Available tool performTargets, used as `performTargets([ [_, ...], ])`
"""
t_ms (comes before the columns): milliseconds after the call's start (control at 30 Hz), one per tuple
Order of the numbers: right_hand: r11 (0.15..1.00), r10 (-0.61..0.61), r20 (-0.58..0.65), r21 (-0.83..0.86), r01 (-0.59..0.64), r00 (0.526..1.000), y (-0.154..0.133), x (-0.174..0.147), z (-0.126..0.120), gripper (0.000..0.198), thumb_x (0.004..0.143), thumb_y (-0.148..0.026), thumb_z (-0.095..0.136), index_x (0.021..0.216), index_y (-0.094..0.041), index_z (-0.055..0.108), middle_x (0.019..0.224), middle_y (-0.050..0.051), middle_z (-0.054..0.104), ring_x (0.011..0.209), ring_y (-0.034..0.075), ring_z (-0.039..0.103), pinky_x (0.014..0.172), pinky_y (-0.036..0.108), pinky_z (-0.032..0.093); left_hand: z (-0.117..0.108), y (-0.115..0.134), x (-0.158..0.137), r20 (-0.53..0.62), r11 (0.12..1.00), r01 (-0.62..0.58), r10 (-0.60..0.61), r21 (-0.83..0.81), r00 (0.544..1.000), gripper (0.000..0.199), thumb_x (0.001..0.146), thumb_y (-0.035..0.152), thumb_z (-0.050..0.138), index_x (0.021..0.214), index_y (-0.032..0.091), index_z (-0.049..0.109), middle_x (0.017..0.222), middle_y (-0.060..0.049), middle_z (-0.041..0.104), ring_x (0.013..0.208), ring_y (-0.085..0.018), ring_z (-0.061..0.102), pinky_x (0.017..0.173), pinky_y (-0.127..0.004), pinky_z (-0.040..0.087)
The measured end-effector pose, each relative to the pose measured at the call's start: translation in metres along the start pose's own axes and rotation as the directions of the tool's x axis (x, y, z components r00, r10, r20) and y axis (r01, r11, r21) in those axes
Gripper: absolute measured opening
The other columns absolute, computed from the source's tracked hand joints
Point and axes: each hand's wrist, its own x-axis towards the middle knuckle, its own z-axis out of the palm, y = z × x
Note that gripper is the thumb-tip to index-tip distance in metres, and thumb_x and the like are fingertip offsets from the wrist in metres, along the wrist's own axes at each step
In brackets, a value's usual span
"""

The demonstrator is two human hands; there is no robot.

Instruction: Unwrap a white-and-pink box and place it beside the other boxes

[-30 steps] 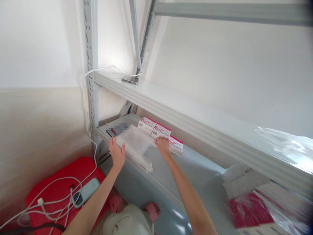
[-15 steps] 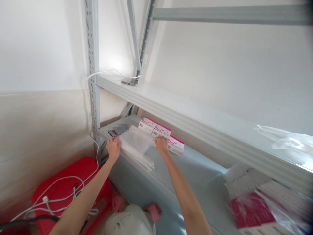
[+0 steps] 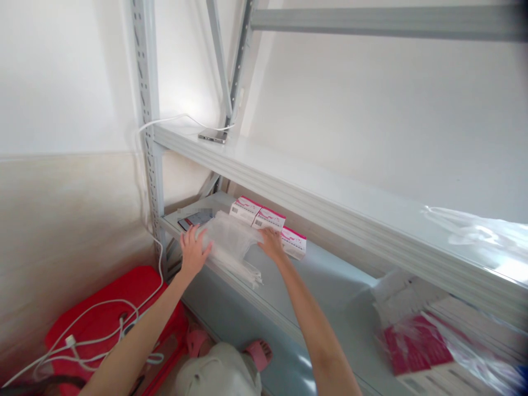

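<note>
A flat stack of clear plastic bags (image 3: pixel 233 234) lies on the lower shelf. My left hand (image 3: pixel 194 250) rests at its left edge, fingers spread apart, next to a dark phone (image 3: pixel 193 219). At the right edge of the bags, my right hand (image 3: pixel 271 243) has its fingers curled with the thumb against the plastic, closed on a bag's edge. Just behind that hand stand white and pink boxes, one on the left (image 3: pixel 245 209), one in the middle (image 3: pixel 269 218) and one on the right (image 3: pixel 293 242), the middle one partly covered by my fingers.
Above my hands runs the upper shelf's beam (image 3: pixel 264 184), bearing a power bank-like device (image 3: pixel 213 136) with a white cable. Plastic-wrapped pink boxes (image 3: pixel 416 344) lie at lower right. A red container (image 3: pixel 103 308) with cables on it stands at lower left.
My left hand has spread its fingers and shifted slightly right over the bags. The bags' left part has moved a little. My right hand stays near the boxes. The view has shifted slightly.
</note>
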Motion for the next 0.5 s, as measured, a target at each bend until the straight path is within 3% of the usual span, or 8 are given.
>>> performTargets([
  [33, 1.000, 0.002, 0.015, -0.003, -0.002, 1.000, -0.001, 0.001, 0.000, 0.044, 0.083, -0.028, 0.059, 0.126, -0.022, 0.052, 0.124, 0.010, 0.057, 0.119, 0.027, 0.046, 0.099, 0.042, 0.032, -0.004, 0.006, -0.003, 0.080, 0.990, -0.141, 0.143, -0.028, 0.986, 0.054, 0.088, 0.046, 0.049, 0.132, 0.015, 0.048, 0.145, -0.016, 0.034, 0.136, -0.034, 0.024, 0.109, -0.055, 0.015],
  [67, 1.000, 0.002, 0.031, -0.006, -0.001, 1.000, -0.002, 0.001, 0.001, 0.045, 0.082, -0.027, 0.060, 0.126, -0.022, 0.052, 0.122, 0.011, 0.059, 0.119, 0.028, 0.047, 0.099, 0.043, 0.032, -0.009, 0.013, -0.005, 0.175, 0.957, -0.282, 0.290, -0.071, 0.941, 0.060, 0.086, 0.050, 0.052, 0.135, 0.017, 0.045, 0.148, -0.014, 0.031, 0.139, -0.033, 0.020, 0.111, -0.053, 0.011],
  [133, 1.000, 0.003, 0.051, -0.017, -0.002, 0.999, -0.005, 0.002, 0.000, 0.046, 0.081, -0.026, 0.060, 0.126, -0.022, 0.053, 0.121, 0.012, 0.059, 0.118, 0.029, 0.047, 0.099, 0.044, 0.032, -0.015, 0.030, -0.009, 0.324, 0.840, -0.505, 0.542, -0.198, 0.775, 0.073, 0.081, 0.055, 0.057, 0.141, 0.019, 0.038, 0.151, -0.012, 0.027, 0.141, -0.031, 0.016, 0.113, -0.051, 0.007],
  [200, 0.999, 0.007, 0.051, -0.037, -0.005, 0.999, -0.008, 0.002, -0.001, 0.043, 0.082, -0.025, 0.058, 0.125, -0.021, 0.054, 0.123, 0.013, 0.058, 0.119, 0.028, 0.047, 0.100, 0.044, 0.032, -0.016, 0.048, -0.013, 0.358, 0.708, -0.624, 0.706, -0.331, 0.611, 0.080, 0.079, 0.057, 0.059, 0.144, 0.020, 0.031, 0.151, -0.012, 0.027, 0.141, -0.029, 0.017, 0.114, -0.048, 0.006],
  [267, 0.998, 0.004, 0.058, -0.064, 0.000, 0.998, -0.011, 0.003, -0.004, 0.038, 0.083, -0.024, 0.056, 0.121, -0.020, 0.057, 0.121, 0.014, 0.059, 0.118, 0.027, 0.047, 0.100, 0.045, 0.032, -0.012, 0.063, -0.015, 0.336, 0.610, -0.671, 0.792, -0.421, 0.510, 0.081, 0.080, 0.053, 0.059, 0.146, 0.020, 0.026, 0.149, -0.013, 0.032, 0.140, -0.027, 0.022, 0.114, -0.046, 0.007],
  [367, 0.996, 0.002, 0.103, -0.094, 0.008, 0.995, -0.014, 0.006, -0.006, 0.029, 0.083, -0.026, 0.057, 0.110, -0.018, 0.064, 0.114, 0.014, 0.063, 0.116, 0.027, 0.050, 0.100, 0.045, 0.034, 0.001, 0.078, -0.016, 0.345, 0.572, -0.677, 0.820, -0.463, 0.457, 0.079, 0.080, 0.049, 0.063, 0.144, 0.016, 0.031, 0.139, -0.017, 0.045, 0.132, -0.028, 0.036, 0.112, -0.044, 0.015],
  [500, 0.996, 0.039, 0.184, -0.087, -0.024, 0.982, -0.014, 0.010, -0.008, 0.026, 0.083, -0.029, 0.057, 0.105, -0.019, 0.067, 0.108, 0.014, 0.066, 0.110, 0.027, 0.056, 0.095, 0.045, 0.041, 0.016, 0.082, -0.011, 0.396, 0.605, -0.629, 0.796, -0.488, 0.458, 0.062, 0.076, 0.049, 0.067, 0.128, 0.019, 0.050, 0.121, -0.015, 0.058, 0.115, -0.029, 0.051, 0.102, -0.042, 0.032],
])
